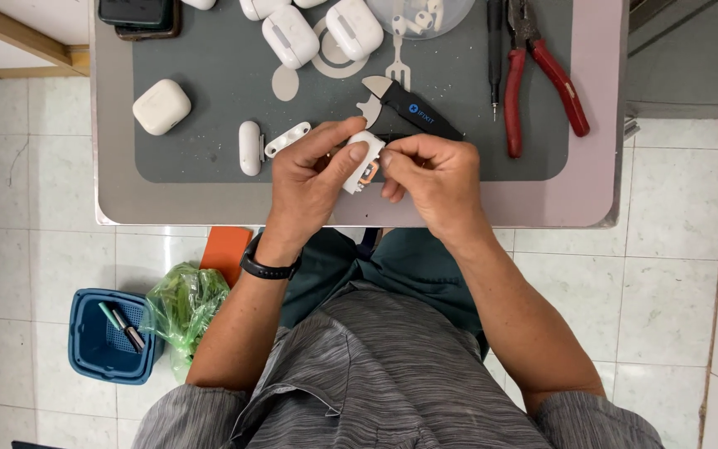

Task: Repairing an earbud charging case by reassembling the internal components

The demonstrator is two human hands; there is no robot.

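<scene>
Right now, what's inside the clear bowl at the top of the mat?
The clear bowl holds several small white earbuds, loosely piled. Its far part is cut off by the frame, so the full contents can't be seen.

White earbud cases (pixel 160 106) lie on a dark grey mat (pixel 209 75); the pliers (pixel 542 71) have red handles. The shirt (pixel 376 374) is grey-streaked, the basket (pixel 105 341) blue, the bag (pixel 186 303) green, the wristband (pixel 268 268) black.
</scene>
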